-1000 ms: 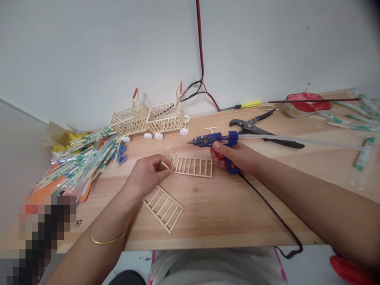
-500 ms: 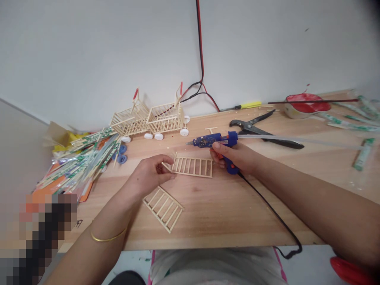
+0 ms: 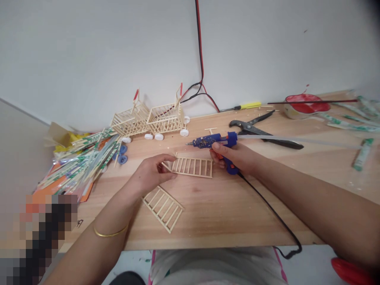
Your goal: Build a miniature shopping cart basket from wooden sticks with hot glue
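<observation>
A thin gold bangle (image 3: 108, 234) is worn on the left wrist. Both forearms (image 3: 311, 206) are bared. A pale, pink-edged garment (image 3: 216, 264) is worn.

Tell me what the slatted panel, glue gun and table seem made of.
The slatted panel at the left hand: pale matte sticks, likely bare wood or bamboo. The glue gun in the right hand: glossy blue plastic, metal-looking tip. The table: wood, by its grain, slight sheen.

Blue glue gun (image 3: 212, 140), pale lattice (image 3: 192, 166)
</observation>
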The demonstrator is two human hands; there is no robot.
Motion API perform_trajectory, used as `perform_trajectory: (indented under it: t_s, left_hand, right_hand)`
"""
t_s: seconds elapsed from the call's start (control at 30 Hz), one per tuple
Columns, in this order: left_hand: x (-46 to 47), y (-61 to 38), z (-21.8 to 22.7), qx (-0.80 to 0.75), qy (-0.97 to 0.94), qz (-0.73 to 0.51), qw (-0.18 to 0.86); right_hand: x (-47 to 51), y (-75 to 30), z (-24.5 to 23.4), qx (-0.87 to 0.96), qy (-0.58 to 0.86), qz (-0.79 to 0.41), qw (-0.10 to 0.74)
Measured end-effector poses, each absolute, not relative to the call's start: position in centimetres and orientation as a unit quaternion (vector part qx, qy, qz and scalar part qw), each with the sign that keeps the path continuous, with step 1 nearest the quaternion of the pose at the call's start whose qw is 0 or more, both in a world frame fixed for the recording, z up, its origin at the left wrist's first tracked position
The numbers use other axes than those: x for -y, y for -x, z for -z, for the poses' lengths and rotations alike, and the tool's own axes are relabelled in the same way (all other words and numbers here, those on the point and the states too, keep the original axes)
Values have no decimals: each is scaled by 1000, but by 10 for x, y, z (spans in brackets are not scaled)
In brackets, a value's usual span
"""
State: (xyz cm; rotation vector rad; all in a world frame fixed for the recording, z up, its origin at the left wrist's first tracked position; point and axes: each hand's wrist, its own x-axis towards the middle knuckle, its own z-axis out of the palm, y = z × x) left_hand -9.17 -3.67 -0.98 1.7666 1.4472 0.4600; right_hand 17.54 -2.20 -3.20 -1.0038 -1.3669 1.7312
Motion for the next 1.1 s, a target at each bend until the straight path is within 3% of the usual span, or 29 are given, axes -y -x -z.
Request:
perform_trajectory:
  t_s: [0.43, 0.83, 1.1]
  left_hand:
    - [37, 91, 13, -544, -760, -181, 305]
    - [34, 92, 14, -546, -777, -189, 250]
    - [30, 96, 15, -587, -747, -230, 211]
  right_hand:
    - [22, -178, 32, 528, 380, -668, 360]
    - [22, -182, 23, 584, 403, -584, 395]
    - [26, -178, 19, 547, 381, -628, 402]
